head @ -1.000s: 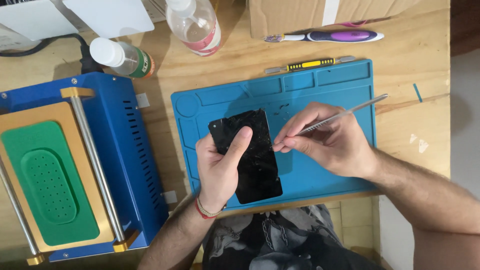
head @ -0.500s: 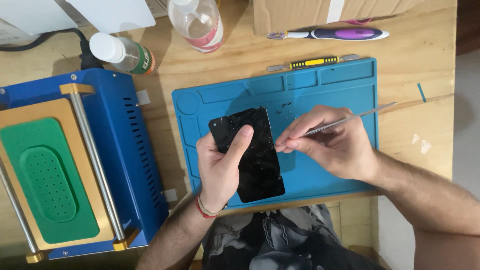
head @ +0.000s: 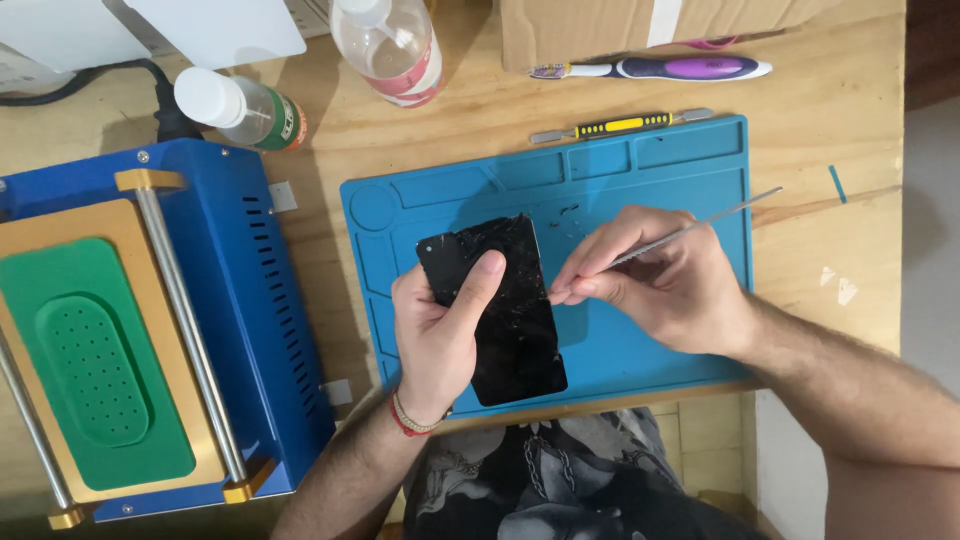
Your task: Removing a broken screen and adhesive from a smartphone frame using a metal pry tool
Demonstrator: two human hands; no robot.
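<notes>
**Cracked black panel worked over a blue mat**

Head view: a pale plywood tabletop (head: 860,110) with visible grain fills the scene, and a blue silicone work mat (head: 690,180) with moulded shallow compartments along its far edge lies flat on it — everything below is placed from that mat.

Over the mat's left-centre, the left hand (head: 440,335) grips a flat, glossy black phone panel (head: 510,320), rectangular with rounded corners, its surface webbed with fine cracks. The fingers wrap behind it and the thumb presses across its face, so the hand is closed firmly on the panel. A red and pale cord bracelet (head: 405,417) circles that wrist.

The right hand (head: 665,285), over the mat's middle, pinches a thin, straight metal pry tool (head: 700,225) between thumb and curled fingers — its tip meets the panel's right edge, its tail slants up to the mat's right side.

Just beyond the mat's far edge lie a slim yellow-and-black metal spudger (head: 620,125) and, farther off, a purple-and-white toothbrush (head: 680,68) against a brown cardboard box (head: 580,30). Beyond the mat's far left corner stand a clear plastic bottle (head: 390,45) and a smaller white-capped bottle (head: 245,105) lying tilted. Left of the mat sits a boxy blue metal machine (head: 270,300) with vent slots, steel rods, a gold plate and a perforated green rubber pad (head: 90,360).
</notes>
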